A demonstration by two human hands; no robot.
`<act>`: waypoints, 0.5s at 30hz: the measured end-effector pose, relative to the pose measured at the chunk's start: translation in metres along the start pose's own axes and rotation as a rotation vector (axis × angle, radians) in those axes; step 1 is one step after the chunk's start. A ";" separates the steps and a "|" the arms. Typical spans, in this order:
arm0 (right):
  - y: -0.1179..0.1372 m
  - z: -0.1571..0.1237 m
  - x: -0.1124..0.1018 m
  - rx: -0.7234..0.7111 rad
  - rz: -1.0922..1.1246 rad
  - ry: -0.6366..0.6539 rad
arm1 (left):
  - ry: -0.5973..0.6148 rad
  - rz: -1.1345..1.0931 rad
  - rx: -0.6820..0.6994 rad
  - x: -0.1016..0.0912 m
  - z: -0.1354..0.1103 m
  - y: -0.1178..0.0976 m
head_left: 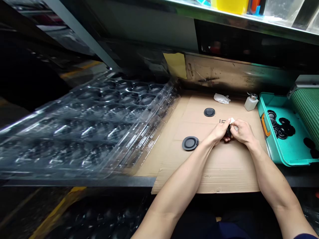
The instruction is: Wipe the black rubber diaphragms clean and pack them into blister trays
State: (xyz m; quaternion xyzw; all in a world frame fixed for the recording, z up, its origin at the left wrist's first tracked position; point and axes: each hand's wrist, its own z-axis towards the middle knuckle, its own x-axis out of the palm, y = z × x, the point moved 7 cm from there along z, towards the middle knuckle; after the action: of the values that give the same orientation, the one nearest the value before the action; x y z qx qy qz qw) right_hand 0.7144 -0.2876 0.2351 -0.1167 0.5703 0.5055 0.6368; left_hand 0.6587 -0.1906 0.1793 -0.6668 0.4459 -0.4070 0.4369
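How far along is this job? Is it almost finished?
It's hard to be sure, but quite a lot seems unfinished. Looks done: two black discs lie on the cardboard. In hand: the left hand and right hand hold a dark piece with a white wipe. Still to go: more black discs sit in the teal bin.

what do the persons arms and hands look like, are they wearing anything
Both forearms are bare, and the left hand and right hand wear no gloves. No watch, bracelet or cable shows on either arm. The only clothing visible on them is a dark navy sleeve, at the bottom corner of the view by the right arm.
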 end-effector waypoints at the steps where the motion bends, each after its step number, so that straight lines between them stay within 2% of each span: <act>1: -0.004 0.000 -0.002 0.010 0.011 -0.034 | 0.017 -0.050 -0.002 0.000 0.000 0.000; 3: -0.015 0.001 -0.008 0.043 0.020 -0.146 | 0.051 -0.144 0.025 0.001 0.000 -0.002; 5: -0.033 0.000 -0.016 0.115 -0.002 -0.275 | 0.025 -0.156 0.128 -0.002 0.000 -0.009; 8: -0.066 -0.002 -0.023 0.268 -0.058 -0.400 | -0.163 0.021 0.410 -0.013 -0.006 -0.027; 10: -0.085 -0.002 -0.020 0.360 -0.071 -0.397 | -0.308 0.236 0.618 -0.015 -0.018 -0.040; 12: -0.098 -0.003 -0.015 0.423 -0.060 -0.358 | -0.408 0.462 0.793 -0.008 -0.031 -0.049; 15: -0.104 -0.003 -0.008 0.451 -0.048 -0.302 | -0.471 0.653 0.912 0.003 -0.044 -0.054</act>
State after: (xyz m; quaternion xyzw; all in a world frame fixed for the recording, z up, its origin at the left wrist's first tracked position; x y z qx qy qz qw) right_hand 0.7952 -0.3419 0.1968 0.0911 0.5642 0.3620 0.7364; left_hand 0.6316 -0.1912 0.2430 -0.3132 0.2996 -0.2435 0.8677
